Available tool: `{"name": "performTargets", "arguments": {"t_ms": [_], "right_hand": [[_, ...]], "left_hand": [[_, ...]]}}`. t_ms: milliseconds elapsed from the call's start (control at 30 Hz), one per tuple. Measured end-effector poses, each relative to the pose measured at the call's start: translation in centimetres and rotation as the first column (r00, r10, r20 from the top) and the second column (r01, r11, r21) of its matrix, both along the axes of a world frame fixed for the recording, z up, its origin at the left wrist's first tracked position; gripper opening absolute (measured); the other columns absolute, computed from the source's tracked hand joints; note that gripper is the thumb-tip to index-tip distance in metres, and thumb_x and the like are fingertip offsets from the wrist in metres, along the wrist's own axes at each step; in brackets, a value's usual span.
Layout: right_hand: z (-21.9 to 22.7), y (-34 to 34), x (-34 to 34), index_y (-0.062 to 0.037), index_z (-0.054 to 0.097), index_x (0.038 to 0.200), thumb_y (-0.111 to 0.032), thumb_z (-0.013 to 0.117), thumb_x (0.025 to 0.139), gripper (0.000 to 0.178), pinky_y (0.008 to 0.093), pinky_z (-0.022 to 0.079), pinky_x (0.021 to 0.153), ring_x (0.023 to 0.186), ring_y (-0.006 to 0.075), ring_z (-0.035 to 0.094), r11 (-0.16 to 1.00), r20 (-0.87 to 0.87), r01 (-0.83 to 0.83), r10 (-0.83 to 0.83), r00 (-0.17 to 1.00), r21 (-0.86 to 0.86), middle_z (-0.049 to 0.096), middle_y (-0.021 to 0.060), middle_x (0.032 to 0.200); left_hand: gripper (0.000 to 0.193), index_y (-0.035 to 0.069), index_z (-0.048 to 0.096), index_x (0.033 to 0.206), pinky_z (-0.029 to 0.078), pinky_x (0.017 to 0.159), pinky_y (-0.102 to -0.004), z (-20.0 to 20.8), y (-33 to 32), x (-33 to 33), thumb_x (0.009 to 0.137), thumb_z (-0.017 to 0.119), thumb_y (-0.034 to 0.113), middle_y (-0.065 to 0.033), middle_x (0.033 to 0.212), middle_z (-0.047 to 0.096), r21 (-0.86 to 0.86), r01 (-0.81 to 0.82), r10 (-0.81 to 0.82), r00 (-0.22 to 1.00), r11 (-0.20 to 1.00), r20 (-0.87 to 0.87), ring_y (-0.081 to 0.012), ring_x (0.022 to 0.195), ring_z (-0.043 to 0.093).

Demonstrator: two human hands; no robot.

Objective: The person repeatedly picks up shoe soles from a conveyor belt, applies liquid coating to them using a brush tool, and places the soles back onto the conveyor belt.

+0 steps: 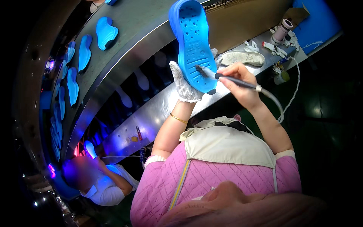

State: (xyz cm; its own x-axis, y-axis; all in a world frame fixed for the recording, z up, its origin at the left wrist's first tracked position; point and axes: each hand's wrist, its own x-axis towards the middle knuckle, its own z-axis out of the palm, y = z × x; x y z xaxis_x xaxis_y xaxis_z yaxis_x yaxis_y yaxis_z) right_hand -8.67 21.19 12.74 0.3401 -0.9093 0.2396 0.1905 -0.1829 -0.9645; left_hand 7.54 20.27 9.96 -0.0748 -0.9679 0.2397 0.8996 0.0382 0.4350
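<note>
A blue shoe sole point(193, 41) with holes in its heel end and grooves across its front is held up over the metal bench. My left hand point(184, 87), in a white knitted glove, grips it from beneath and the left side, thumb along the edge. Bare, my right hand point(242, 85) holds a brush point(234, 80) with a dark handle like a pen, and a pale hose runs from its rear end. The dark bristles touch the sole's inner face near its front end.
Several blue soles point(84, 55) lie on the conveyor belt point(124, 22) at the left and far side. A whitish sole point(242, 58), gloves point(276, 49) and a pink cup-like container point(281, 32) lie on the bench point(159, 102) at right. Another person point(102, 178) works at lower left, holding a sole.
</note>
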Motion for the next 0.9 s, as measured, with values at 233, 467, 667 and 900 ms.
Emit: {"name": "performTargets", "arguments": {"t_ms": [233, 467, 667, 900], "right_hand": [[0.1, 0.1, 0.5, -0.0006, 0.057, 0.092, 0.002, 0.064, 0.082, 0.012, 0.0252, 0.052, 0.072, 0.084, 0.0134, 0.065, 0.908, 0.165, -0.287, 0.246, 0.955, 0.305, 0.066, 0.0111, 0.093], [-0.7, 0.2, -0.2, -0.0011, 0.059, 0.088, 0.006, 0.067, 0.078, 0.014, 0.0216, 0.05, 0.075, 0.086, 0.0115, 0.063, 0.967, 0.008, -0.256, 0.256, 0.967, 0.013, 0.063, 0.0132, 0.101], [-0.3, -1.5, -0.8, -0.0028, 0.06, 0.088, 0.004, 0.066, 0.079, 0.012, 0.0189, 0.047, 0.07, 0.081, 0.0074, 0.06, 0.97, -0.014, -0.244, 0.244, 0.97, -0.004, 0.064, 0.0098, 0.1], [-0.8, -0.3, -2.5, -0.0019, 0.061, 0.085, 0.004, 0.069, 0.075, 0.014, 0.0248, 0.049, 0.082, 0.087, 0.0128, 0.063, 0.878, 0.141, -0.428, 0.406, 0.903, 0.214, 0.065, 0.0133, 0.099]], "left_hand": [[0.094, 0.009, 0.028, 0.144, 0.034, 0.107, -0.0482, 0.3, -0.2, 0.9, 0.078, 0.045, 0.073, -0.0186, 0.143, 0.036, -0.002, 0.058, -0.058, 0.994, 0.998, -0.093, -0.0379, 0.13, 0.037], [0.093, 0.007, 0.027, 0.144, 0.027, 0.111, -0.0487, 1.1, -0.6, 1.2, 0.08, 0.046, 0.071, -0.0199, 0.144, 0.035, 0.028, 0.055, -0.054, 0.998, 0.998, -0.035, -0.0376, 0.131, 0.037], [0.09, 0.005, 0.026, 0.144, 0.027, 0.111, -0.0502, 1.8, -0.9, 2.1, 0.082, 0.045, 0.067, -0.0205, 0.145, 0.031, -0.073, 0.268, -0.278, 0.93, 0.961, -0.24, -0.0386, 0.131, 0.035], [0.09, 0.0, 0.027, 0.142, 0.036, 0.104, -0.0523, 2.9, -1.6, 4.4, 0.084, 0.041, 0.068, -0.0282, 0.139, 0.037, -0.068, 0.384, -0.389, 0.894, 0.921, -0.22, -0.0444, 0.126, 0.041]]}}
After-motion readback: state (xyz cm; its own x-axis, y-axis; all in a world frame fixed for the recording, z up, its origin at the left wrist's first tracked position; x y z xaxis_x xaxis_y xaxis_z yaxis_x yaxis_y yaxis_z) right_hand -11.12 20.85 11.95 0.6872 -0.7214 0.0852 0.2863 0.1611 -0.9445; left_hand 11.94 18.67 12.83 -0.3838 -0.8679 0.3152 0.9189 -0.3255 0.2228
